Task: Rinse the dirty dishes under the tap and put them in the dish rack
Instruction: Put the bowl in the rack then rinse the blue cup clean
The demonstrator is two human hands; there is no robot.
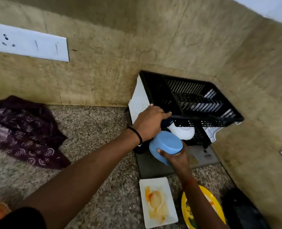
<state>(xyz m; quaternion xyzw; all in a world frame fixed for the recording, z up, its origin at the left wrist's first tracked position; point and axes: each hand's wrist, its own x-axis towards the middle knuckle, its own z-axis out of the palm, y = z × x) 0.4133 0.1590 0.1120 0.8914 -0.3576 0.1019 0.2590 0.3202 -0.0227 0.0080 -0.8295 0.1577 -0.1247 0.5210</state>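
A black two-tier dish rack (208, 118) with a white side panel stands in the corner of the counter. My left hand (151, 123) grips the front rim of its upper tier. My right hand (175, 157) holds a light blue bowl (165, 145), bottom up, just in front of the lower tier. A white bowl (182, 132) lies upside down in that lower tier. Near the counter's front lie a white rectangular plate (158, 202) smeared with orange sauce and a yellow plate (214, 205) with food remains, partly hidden by my right forearm.
A grey mat (155, 167) lies under the rack. A dark purple patterned cloth (24, 129) is bunched on the granite counter at the left. A white switch plate (28, 42) is on the tiled wall. A black object (242, 210) sits at the bottom right.
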